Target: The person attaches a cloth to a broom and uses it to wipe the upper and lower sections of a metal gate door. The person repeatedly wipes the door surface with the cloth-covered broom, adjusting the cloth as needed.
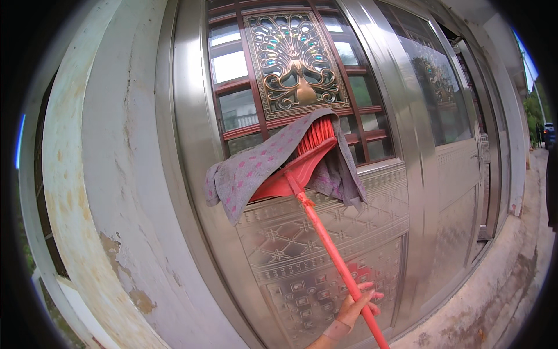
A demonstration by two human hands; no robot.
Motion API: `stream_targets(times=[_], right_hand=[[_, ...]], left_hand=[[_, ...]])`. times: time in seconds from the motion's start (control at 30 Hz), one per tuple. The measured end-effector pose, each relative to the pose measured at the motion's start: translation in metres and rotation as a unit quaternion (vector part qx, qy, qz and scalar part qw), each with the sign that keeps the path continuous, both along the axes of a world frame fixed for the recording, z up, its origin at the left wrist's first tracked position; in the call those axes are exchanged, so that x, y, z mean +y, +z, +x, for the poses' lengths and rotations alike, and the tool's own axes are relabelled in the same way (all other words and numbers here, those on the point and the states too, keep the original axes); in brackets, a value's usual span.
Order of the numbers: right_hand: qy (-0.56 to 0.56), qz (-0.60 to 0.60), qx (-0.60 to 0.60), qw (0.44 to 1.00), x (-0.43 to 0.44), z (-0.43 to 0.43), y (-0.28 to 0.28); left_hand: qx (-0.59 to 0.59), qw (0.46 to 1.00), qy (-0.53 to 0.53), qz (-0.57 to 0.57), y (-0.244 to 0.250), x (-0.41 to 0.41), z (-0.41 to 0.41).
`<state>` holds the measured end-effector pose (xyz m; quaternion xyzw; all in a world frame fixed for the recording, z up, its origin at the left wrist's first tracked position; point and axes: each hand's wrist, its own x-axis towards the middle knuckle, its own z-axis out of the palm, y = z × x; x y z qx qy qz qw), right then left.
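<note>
My left hand (351,309) is around the red handle (329,244) of a broom, its fingers loosely curled at the right side of the shaft. The handle slants up and left to a red plastic broom head (301,163) with red bristles (316,137) pointing up. Draped over the bristles is a grey towel (257,168) with pink-purple spots, hanging down on both sides. The head is in front of the lower window panes of a metal door (322,218); whether the towel touches it, I cannot tell. My right hand is out of view.
Above the towel, a bronze-coloured peacock grille (301,65) sits among red-brown window bars (261,104). A second door panel (453,187) stands to the right. Peeling wall (126,209) borders the left side. Concrete ground (488,301) runs along the right, with a vehicle (549,133) far off.
</note>
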<state>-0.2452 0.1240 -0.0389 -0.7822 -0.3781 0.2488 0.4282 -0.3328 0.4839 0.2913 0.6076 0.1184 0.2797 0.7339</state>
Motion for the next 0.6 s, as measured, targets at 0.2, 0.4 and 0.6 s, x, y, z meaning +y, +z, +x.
stream_targets(times=[0.2,0.4,0.6], right_hand=[[-0.072,-0.085,0.0,0.994,-0.066,-0.009,-0.011],[-0.055,-0.037,-0.062,0.996,0.001,0.009,-0.015],[-0.019,0.044,0.02,0.999,0.09,0.017,0.068]], left_hand=[[-0.015,0.998,-0.041,-0.053,-0.072,-0.045,0.001],[-0.09,0.995,0.014,0.034,0.041,-0.002,-0.002],[-0.264,0.947,0.149,0.106,0.155,0.039,-0.008]])
